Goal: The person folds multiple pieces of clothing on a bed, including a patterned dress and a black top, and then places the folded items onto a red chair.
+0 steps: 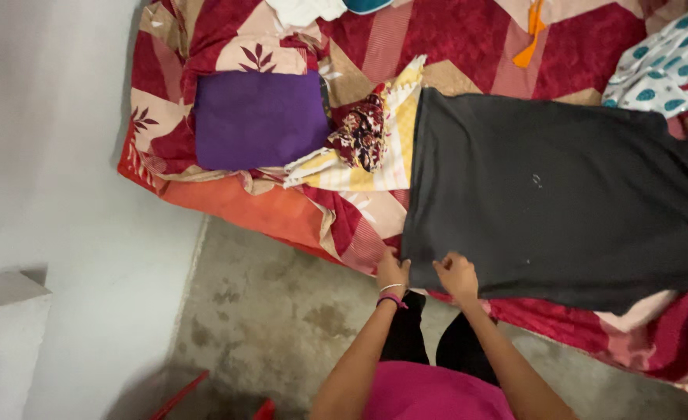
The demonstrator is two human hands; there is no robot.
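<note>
Head view, looking down over bed edge. Far left: pale wall, then bare concrete floor (281, 311). Bed (250, 206) covered by red, cream and orange patterned bedspread. On it, left part: folded purple cloth (258, 118), flat. Just right of it, a small dark red floral bundle (362, 132) resting on a yellow-and-white striped cloth (390, 155).

Left hand (393, 272): fingers curled, closed onto the near-left corner of the dark grey garment (554, 187); bangles on wrist. Right hand (457, 274): just beside the left, fingers bent, pinching the same near hem. Hands close together, not touching.

Garment lies spread flat across the bed, running from the hands out to the right edge of view. Upper right: white cloth with teal spots (663, 58); an orange strip (532, 35) near top.
</note>
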